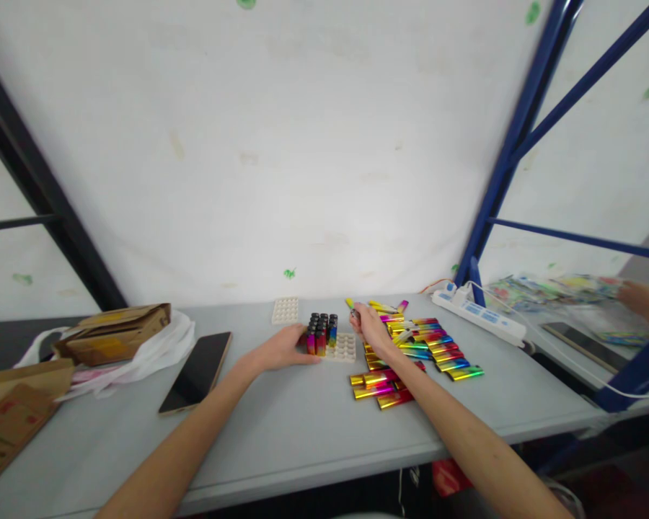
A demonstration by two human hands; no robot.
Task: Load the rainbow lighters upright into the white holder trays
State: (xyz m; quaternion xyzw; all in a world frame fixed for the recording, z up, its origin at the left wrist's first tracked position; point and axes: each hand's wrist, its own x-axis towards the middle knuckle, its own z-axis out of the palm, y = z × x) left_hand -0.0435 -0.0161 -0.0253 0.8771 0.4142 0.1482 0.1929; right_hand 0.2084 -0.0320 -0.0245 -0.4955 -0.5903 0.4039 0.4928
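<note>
Several shiny, multicoloured lighters (pixel 319 339) with black tops stand upright in the left part of a white tray with holes (pixel 345 349). My left hand (pixel 286 347) is at the tray's left side, its thumb in front and its fingers bent around the standing lighters, gripping the edge. Over the tray's right side, my right hand (pixel 368 326) is closed on a single lighter (pixel 349 303), whose yellow end sticks up past the fingers. Beside and under my right forearm lies a pile of loose metallic lighters (pixel 443 346), in gold, red, blue and green.
A second white tray (pixel 285 311) lies near the wall. On the left are a phone (pixel 195 373), a cardboard box (pixel 113 335) and a white plastic bag (pixel 165 342). A power strip (pixel 479 316) sits at right by a blue post (pixel 497 158). Another person's hand (pixel 646 303) shows far right.
</note>
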